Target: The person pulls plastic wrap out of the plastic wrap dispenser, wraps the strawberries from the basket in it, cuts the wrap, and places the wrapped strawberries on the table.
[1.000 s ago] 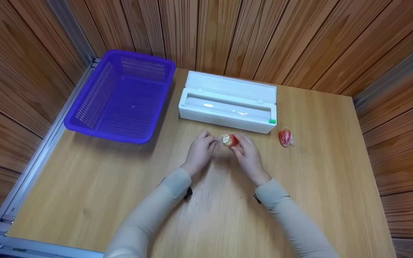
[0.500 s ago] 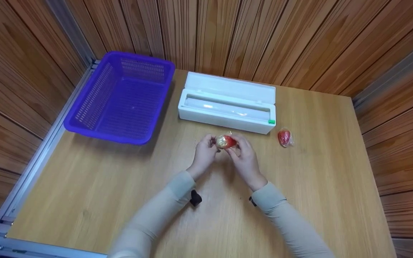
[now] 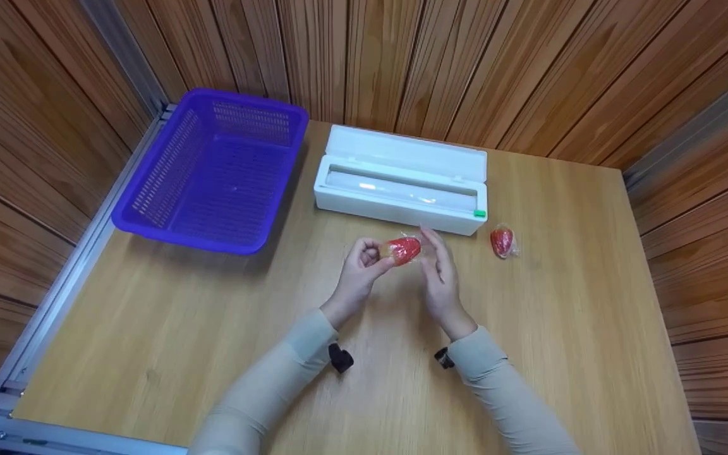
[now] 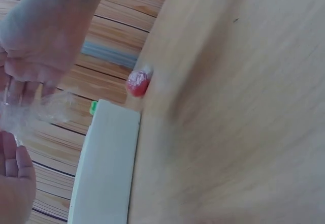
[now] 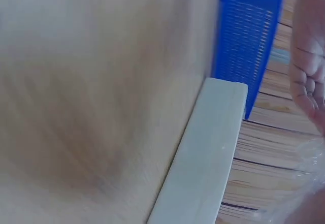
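My left hand (image 3: 357,272) pinches a red fruit (image 3: 404,250) wrapped in clear cling film, thumb and fingers at its pale left end. Beside it, my right hand (image 3: 443,284) has its fingers fairly straight, right at the loose film on the fruit's right side. Between the two hands the left wrist view shows crinkled clear film (image 4: 56,107); the fruit itself is hidden there. Film (image 5: 310,155) also trails near the right hand in the right wrist view. A second red fruit (image 3: 502,242), likewise film-wrapped, lies on the table to the right.
Behind the hands stands a white cling film dispenser (image 3: 402,215), lid raised, with a film roll (image 3: 395,189) inside and a green slider (image 3: 479,213) at its right end. A purple plastic basket (image 3: 212,245) sits at the back left. Wooden panels (image 3: 528,76) enclose the table.
The fruit has turned so its red side faces up, its pale end now in the left fingers. My right hand has let go of the red part, its fingers straightening and moving slightly right.
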Tool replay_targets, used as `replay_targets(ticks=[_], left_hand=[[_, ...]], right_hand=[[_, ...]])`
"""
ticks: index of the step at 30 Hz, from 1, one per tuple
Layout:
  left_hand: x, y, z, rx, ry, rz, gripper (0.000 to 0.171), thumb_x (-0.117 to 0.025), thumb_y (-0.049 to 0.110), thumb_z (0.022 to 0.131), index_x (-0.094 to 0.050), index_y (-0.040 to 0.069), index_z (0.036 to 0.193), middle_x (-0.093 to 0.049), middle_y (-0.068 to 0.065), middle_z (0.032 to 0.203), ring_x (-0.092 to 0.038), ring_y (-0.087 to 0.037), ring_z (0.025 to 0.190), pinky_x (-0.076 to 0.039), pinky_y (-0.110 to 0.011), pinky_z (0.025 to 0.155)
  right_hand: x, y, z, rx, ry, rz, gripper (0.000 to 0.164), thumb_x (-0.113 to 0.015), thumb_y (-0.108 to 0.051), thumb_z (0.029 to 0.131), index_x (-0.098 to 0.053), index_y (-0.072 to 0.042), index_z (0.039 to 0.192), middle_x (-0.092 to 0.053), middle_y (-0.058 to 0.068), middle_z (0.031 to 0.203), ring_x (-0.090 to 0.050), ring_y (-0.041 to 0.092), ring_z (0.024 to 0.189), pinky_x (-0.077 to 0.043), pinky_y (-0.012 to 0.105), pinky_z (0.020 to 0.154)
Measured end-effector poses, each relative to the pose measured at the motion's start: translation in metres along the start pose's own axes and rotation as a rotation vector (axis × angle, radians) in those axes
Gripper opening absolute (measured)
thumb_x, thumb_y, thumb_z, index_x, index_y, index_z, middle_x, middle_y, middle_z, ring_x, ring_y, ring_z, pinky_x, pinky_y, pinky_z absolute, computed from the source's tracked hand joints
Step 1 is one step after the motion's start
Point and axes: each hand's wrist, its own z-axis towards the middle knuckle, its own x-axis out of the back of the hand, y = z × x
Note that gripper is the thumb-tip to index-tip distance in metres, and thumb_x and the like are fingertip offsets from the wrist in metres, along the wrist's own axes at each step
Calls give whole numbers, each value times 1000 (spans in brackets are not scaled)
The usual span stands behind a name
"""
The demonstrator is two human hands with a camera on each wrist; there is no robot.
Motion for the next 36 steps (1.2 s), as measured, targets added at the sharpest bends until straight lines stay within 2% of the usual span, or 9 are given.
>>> replay_targets(ticks=[4,9,14,17,20,25,29,32,36], left_hand=[[-2,4,-6,5,-69,-40,36,-59,18,82,-38,7,110,-56,-5,104,-56,-13,100,-45,-26,89],[-5,3,-8,-4,-110,-68,41,-60,20,82,-36,9,113,-56,-8,112,-54,-16,106,-42,-29,94],[-7,-1,-7,-42,-87,9,44,-63,24,79,-41,10,115,-52,-8,117,-50,-15,104,-43,-29,90],[-8,-1,-7,-94,-53,67,39,-64,23,78,-48,8,111,-45,-9,120,-46,-16,106,-41,-32,91],[-10,3,-10,-107,-45,70,36,-64,20,78,-50,6,108,-43,-9,122,-45,-18,112,-39,-32,97],[-14,8,-15,-34,-67,107,40,-66,18,76,-46,7,109,-49,-6,114,-51,-17,109,-43,-26,93],[-16,7,-14,-49,-77,170,52,-65,9,76,-39,5,120,-47,-9,113,-51,-17,106,-44,-26,92],[-16,5,-12,-80,-38,226,56,-63,6,77,-38,4,127,-44,-11,114,-49,-19,107,-43,-24,93],[-18,5,-11,-84,34,242,48,-60,8,79,-45,2,123,-43,-10,115,-49,-20,112,-42,-20,93]], right_hand=[[-2,-14,0,-98,-18,262,40,-23,-1,93,-28,-3,134,-28,13,141,-25,19,133,-16,41,111],[-5,-25,1,-217,-18,577,39,-19,-8,95,-20,-5,134,-26,14,141,-25,21,133,-19,35,110],[-5,-22,4,-342,47,927,28,-22,-12,96,-21,-9,124,-31,14,138,-28,24,131,-33,27,102],[-4,-19,6,-390,78,1053,22,-22,-13,96,-25,-12,117,-33,14,136,-26,26,132,-36,28,101],[-4,-17,6,-411,95,1070,20,-23,-16,96,-26,-12,116,-35,14,137,-25,26,132,-35,28,101],[-6,-16,6,-458,160,876,17,-31,-13,95,-31,-9,111,-41,12,135,-37,20,127,-32,26,103],[-7,-16,3,-529,260,731,22,-38,-10,92,-40,-4,113,-44,11,131,-44,17,119,-29,30,106],[-8,-18,-2,-571,304,693,30,-35,-13,94,-41,-6,123,-42,8,131,-42,17,119,-28,33,106],[-13,-27,-13,-597,252,718,39,-27,-20,96,-30,-13,135,-35,0,138,-36,12,126,-28,30,107]])
